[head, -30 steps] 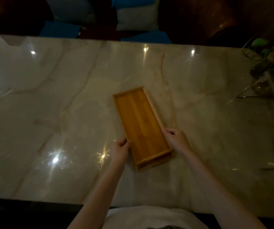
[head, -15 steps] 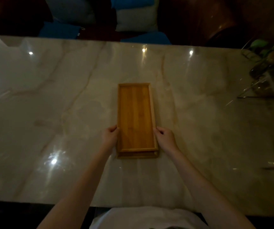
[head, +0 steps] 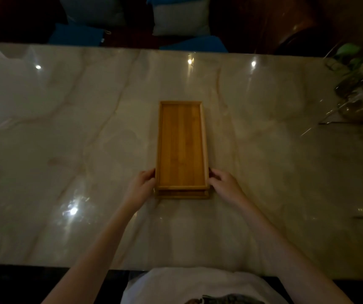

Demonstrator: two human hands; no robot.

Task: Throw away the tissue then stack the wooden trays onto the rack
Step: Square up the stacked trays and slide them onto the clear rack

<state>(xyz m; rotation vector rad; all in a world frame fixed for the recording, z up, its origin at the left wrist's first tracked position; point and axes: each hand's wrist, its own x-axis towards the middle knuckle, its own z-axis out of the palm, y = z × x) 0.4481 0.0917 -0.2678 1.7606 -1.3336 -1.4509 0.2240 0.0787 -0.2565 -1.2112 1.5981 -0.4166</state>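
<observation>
A stack of long wooden trays (head: 181,148) lies lengthwise in the middle of the marble table (head: 66,139); the edges of lower trays show under the top one at the near end. My left hand (head: 142,187) grips the near left side of the stack. On the opposite side, my right hand (head: 224,185) holds the near right edge. No tissue and no rack can be made out in this view.
A glass vessel with a green plant (head: 360,84) stands at the table's far right edge. Blue and grey cushions (head: 180,18) sit on seats beyond the far edge. The scene is dim, with light glints on the marble.
The tray stack was skewed with its far end to the left; both hands have turned it straight and slid it slightly away from me.
</observation>
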